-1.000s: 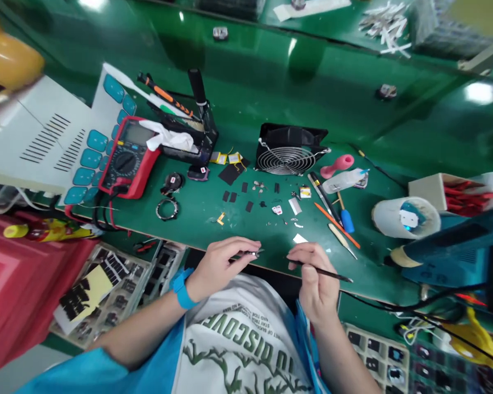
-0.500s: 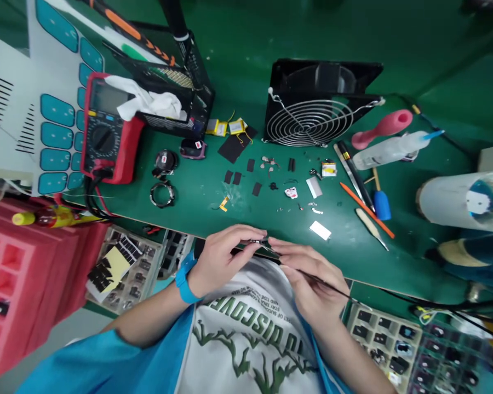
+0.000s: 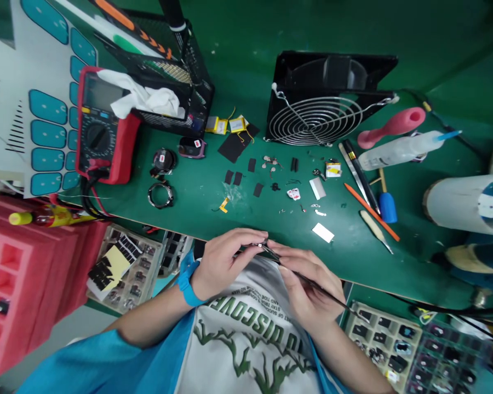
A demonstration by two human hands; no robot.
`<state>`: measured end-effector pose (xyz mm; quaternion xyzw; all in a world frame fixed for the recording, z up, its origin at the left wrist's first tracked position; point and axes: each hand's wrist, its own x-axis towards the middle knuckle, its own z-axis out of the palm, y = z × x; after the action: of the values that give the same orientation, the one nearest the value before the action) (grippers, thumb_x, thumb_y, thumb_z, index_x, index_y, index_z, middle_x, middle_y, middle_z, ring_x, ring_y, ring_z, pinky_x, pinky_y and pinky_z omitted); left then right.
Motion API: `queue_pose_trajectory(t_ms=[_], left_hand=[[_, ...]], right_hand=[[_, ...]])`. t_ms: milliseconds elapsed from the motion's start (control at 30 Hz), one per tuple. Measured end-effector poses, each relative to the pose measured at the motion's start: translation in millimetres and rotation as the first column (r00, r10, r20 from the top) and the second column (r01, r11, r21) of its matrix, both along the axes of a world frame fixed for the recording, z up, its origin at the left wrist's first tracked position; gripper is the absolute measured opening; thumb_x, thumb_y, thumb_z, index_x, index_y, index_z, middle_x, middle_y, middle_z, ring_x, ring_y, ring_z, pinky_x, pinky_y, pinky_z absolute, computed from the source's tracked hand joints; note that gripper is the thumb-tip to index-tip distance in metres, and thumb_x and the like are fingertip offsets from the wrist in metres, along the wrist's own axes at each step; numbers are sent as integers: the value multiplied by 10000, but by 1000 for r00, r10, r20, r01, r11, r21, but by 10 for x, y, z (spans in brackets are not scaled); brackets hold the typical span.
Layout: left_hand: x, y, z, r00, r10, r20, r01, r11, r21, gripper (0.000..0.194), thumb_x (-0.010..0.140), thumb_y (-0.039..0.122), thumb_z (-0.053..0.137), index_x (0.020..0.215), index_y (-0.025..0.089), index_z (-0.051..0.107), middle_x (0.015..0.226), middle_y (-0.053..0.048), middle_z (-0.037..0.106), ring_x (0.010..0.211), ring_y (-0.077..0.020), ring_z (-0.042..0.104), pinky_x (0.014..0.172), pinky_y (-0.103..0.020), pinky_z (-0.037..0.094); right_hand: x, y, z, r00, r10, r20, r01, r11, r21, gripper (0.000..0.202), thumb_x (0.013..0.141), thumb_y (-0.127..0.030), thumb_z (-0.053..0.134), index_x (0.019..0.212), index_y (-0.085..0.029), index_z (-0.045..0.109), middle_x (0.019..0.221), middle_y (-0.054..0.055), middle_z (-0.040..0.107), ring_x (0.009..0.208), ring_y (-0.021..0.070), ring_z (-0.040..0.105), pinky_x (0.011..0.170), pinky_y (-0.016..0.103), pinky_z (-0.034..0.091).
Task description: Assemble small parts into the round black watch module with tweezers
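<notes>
A: What is on the far left of the green bench [image 3: 238,60]?

B: One red multimeter [image 3: 101,128], then one watch ring [image 3: 161,194] and two yellow batteries [image 3: 228,125].

A: And the hands?

B: The left hand [image 3: 225,260] pinches a small metal part [image 3: 258,247] at the near edge of the bench. The right hand [image 3: 308,279] is closed around thin black tweezers [image 3: 312,283], whose tip touches that part.

A: Is the work finished?

B: I think not. Many small pieces lie loose in the middle, near one fan [image 3: 318,106]. Four dark pads [image 3: 242,174] I can count.
</notes>
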<state>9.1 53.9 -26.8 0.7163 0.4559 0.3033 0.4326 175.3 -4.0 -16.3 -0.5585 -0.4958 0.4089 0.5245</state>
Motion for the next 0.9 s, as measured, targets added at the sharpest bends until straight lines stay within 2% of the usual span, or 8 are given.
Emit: queue_pose_trajectory(t_ms=[700, 900], left_hand=[[0, -5, -25, 999, 32, 30, -31, 999, -31, 85, 852, 178, 610, 925, 208, 643, 1003, 11, 721, 937, -104, 693, 840, -229, 586], [5, 1, -5, 1000, 6, 20, -5, 1000, -9, 159, 816, 127, 620, 953, 209, 628, 1015, 4, 717, 947, -113, 690, 844, -237, 587]], right_hand=[[-8, 15, 9, 998, 14, 56, -14, 1000, 2, 269, 776, -46, 643, 962, -231, 704, 1002, 35, 752, 934, 233, 750, 812, 375, 651], [2, 11, -1, 998, 17, 55, -17, 1000, 0, 280, 772, -40, 643, 958, -239, 704, 998, 34, 751, 924, 233, 750, 804, 377, 653]])
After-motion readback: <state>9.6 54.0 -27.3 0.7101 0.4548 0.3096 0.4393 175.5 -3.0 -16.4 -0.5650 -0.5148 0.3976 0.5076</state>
